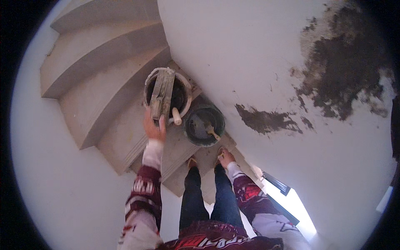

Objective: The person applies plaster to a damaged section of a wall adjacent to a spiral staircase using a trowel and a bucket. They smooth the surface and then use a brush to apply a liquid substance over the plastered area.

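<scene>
My left hand [155, 127] grips the lower end of a worn wooden board [162, 89], which lies over a cement-stained bucket [187, 93] on the stairs. A short pale wooden handle [177, 116] sticks out beside the board. To the right sits a dark tub [189, 135] of grey, murky contents, with a wooden-handled brush [212, 131] in it. My right hand [226, 158] hangs below the tub near my right foot, fingers curled; whether they hold anything is too small to make out.
Curved concrete steps [104, 75] rise to the upper left. A white wall [225, 50] with dark plaster patches [333, 66] stands on the right. My sandalled feet stand on a lower step, and a bright opening [298, 208] with a dark frame shows at lower right.
</scene>
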Tool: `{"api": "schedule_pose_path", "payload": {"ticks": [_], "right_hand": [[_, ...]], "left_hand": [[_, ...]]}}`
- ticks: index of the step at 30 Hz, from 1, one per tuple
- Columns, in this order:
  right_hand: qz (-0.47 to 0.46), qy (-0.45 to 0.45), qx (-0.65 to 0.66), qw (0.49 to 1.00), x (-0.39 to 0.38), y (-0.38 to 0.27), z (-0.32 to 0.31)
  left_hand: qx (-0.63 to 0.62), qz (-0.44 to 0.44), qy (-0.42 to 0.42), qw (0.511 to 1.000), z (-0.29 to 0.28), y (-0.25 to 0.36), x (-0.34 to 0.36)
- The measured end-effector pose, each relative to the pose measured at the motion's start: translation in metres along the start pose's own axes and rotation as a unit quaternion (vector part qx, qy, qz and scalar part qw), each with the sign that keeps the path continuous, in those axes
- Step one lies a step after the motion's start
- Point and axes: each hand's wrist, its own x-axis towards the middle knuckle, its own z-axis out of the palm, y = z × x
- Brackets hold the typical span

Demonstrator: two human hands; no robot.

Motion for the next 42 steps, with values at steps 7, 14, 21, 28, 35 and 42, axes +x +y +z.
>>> {"api": "schedule_pose_path", "payload": {"ticks": [7, 14, 21, 28, 35, 42], "right_hand": [[0.07, 0.098, 0.1, 0.988, 0.14, -0.018, 0.041], [0.168, 0.078, -0.108, 0.977, 0.136, -0.079, 0.038], [0.1, -0.013, -0.17, 0.98, 0.133, -0.07, 0.016], [-0.006, 0.043, -0.165, 0.985, 0.065, -0.081, -0.021], [-0.034, 0.042, -0.186, 0.981, 0.023, -0.102, -0.042], [0.071, -0.046, -0.139, 0.987, 0.033, -0.094, -0.032]], "left_hand": [[0.017, -0.323, -0.304, 0.896, -0.098, -0.024, -0.306], [-0.03, -0.693, -0.467, 0.548, -0.168, -0.007, -0.545], [-0.001, -0.661, -0.451, 0.599, -0.155, -0.025, -0.492], [-0.199, -0.72, -0.141, 0.65, -0.139, -0.041, -0.403], [-0.084, -0.552, -0.278, 0.782, -0.142, -0.065, -0.441], [0.177, -0.398, -0.523, 0.733, -0.169, -0.064, -0.451]]}}
